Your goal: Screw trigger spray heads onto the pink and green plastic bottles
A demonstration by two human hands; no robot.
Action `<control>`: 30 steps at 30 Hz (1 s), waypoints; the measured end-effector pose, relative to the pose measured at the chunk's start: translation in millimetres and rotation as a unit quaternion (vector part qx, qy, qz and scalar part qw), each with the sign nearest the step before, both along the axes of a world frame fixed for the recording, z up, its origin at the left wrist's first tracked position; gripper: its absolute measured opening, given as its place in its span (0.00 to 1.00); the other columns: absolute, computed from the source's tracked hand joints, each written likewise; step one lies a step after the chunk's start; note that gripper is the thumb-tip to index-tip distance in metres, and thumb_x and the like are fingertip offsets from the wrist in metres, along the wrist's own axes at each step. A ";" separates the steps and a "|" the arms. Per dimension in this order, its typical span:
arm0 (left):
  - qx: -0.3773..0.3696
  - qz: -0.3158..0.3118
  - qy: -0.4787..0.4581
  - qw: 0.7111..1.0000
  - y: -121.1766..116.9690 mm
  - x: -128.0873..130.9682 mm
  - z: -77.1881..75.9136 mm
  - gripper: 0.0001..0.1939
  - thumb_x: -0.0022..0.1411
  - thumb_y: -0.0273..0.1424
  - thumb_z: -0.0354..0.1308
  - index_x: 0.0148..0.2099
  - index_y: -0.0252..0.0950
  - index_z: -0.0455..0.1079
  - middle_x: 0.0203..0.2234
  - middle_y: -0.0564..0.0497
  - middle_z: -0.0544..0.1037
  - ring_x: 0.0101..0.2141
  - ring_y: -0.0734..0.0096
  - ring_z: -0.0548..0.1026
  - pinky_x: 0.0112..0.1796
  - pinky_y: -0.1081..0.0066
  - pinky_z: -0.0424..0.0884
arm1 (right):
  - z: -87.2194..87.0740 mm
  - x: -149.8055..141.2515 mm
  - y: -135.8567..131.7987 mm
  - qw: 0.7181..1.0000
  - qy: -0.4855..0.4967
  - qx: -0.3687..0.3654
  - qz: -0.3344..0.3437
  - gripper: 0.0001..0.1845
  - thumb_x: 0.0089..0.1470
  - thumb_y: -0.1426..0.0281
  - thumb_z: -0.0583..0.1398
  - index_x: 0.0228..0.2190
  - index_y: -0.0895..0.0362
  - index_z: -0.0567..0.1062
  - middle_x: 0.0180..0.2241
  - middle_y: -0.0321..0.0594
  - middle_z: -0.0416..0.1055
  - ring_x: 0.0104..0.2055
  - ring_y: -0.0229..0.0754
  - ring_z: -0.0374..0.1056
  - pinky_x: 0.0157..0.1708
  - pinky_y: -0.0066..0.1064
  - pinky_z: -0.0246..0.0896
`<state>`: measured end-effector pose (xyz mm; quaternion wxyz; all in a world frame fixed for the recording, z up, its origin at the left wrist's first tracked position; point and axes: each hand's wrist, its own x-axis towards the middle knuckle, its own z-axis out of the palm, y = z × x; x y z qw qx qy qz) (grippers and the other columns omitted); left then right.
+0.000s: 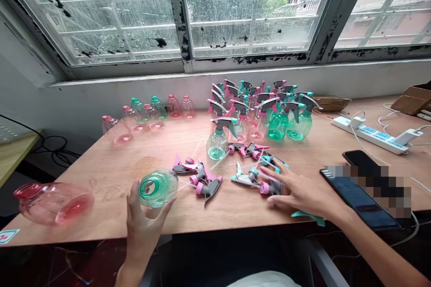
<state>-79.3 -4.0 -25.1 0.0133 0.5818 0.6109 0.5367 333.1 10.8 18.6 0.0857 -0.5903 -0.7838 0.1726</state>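
Left hand grasps a teal plastic bottle around its body, open neck tipped outward, just beside the loose trigger sprayer heads. Right hand lies unclenched, fingers splayed against those heads.

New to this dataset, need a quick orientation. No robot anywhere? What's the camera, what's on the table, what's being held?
No machine here: a person works with two bare hands, and this single view comes from a camera worn on their head, looking forward and down. The left hand holds a clear green plastic bottle with its open neck showing. The right hand rests on a loose trigger spray head, one of several on the wooden table. Behind them stand assembled spray bottles and headless pink bottles, with a phone and a power strip to the right.
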 end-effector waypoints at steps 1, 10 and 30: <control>-0.001 0.002 0.018 1.000 -0.1 0.0 0.9 0.49 0.54 0.46 0.71 0.71 0.42 0.51 0.59 0.39 0.68 0.59 0.42 0.70 0.57 0.47 0.70 | -0.8 -10.8 -2.2 1.000 0.004 0.006 0.000 0.40 0.58 0.48 0.61 0.68 0.36 0.55 0.73 0.50 0.45 0.44 0.58 0.79 0.47 0.48 0.71; -0.052 -0.073 0.109 0.990 0.7 0.4 3.8 0.46 0.60 0.49 0.65 0.72 0.48 0.47 0.61 0.39 0.67 0.52 0.47 0.77 0.46 0.54 0.80 | -2.8 -78.5 -12.8 0.997 -0.055 0.045 -0.036 0.35 0.63 0.54 0.59 0.67 0.47 0.59 0.71 0.64 0.47 0.54 0.69 0.74 0.44 0.53 0.73; -0.193 -0.091 -0.069 0.975 46.7 -13.4 41.3 0.55 0.59 0.46 0.66 0.74 0.43 0.32 0.70 0.36 0.56 0.69 0.41 0.55 0.66 0.44 0.52 | 12.8 -157.1 -16.3 0.992 -0.111 0.054 -0.023 0.49 0.55 0.54 0.68 0.69 0.54 0.54 0.68 0.73 0.53 0.42 0.64 0.81 0.38 0.47 0.77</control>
